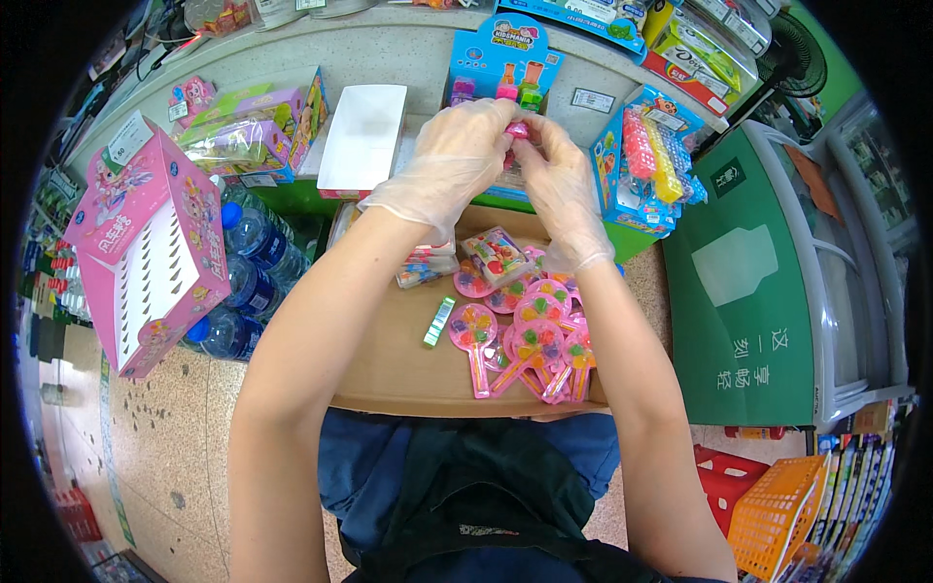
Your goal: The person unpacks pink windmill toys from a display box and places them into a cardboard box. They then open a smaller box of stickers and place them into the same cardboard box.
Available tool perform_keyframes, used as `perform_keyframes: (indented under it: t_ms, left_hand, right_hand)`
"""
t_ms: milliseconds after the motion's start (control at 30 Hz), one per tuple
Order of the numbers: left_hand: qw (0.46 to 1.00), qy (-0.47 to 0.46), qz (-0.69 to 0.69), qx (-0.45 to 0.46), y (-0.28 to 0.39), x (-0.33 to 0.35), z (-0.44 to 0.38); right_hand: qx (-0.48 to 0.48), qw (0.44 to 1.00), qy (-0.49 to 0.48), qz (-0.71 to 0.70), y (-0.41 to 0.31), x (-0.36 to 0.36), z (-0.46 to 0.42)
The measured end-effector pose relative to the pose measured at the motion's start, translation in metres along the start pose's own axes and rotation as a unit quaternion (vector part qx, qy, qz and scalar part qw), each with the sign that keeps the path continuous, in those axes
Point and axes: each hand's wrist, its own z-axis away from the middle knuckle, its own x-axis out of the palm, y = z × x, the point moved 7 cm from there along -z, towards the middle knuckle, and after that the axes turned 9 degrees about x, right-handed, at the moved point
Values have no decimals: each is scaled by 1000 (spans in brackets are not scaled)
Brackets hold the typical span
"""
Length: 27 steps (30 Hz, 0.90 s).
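Observation:
Both hands wear thin clear gloves and meet in front of a blue candy display box (503, 45). My left hand (461, 146) and my right hand (557, 164) pinch a small pink wrapped piece (517, 130) between their fingertips. Colourful candy pieces (531, 98) stand in the box just behind my fingers. Below my wrists sits a cardboard tray (386, 375). In it lie several pink pinwheel-shaped lollipops (538, 342), a small clear candy box (497, 255) and a green-and-white stick pack (439, 321).
An open white box (362, 138) stands left of my hands. Farther left are a pink display box (164, 240) with slotted white steps and bottled water (251, 284). A blue box with bubble-textured packs (649, 160) stands right, beside a green freezer (743, 291). An orange basket (776, 510) is lower right.

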Motion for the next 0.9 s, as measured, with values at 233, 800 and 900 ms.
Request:
perform_keyframes:
  t_ms: [233, 800, 900]
  left_hand:
    - [993, -74, 71, -53, 12, -30, 80]
    - [915, -245, 71, -313, -17, 24, 224]
    - [911, -257, 86, -310, -5, 14, 215]
  right_hand:
    - [18, 989, -121, -85, -14, 27, 77]
    - [147, 987, -32, -54, 51, 27, 115]
    - [191, 977, -6, -90, 59, 6, 103]
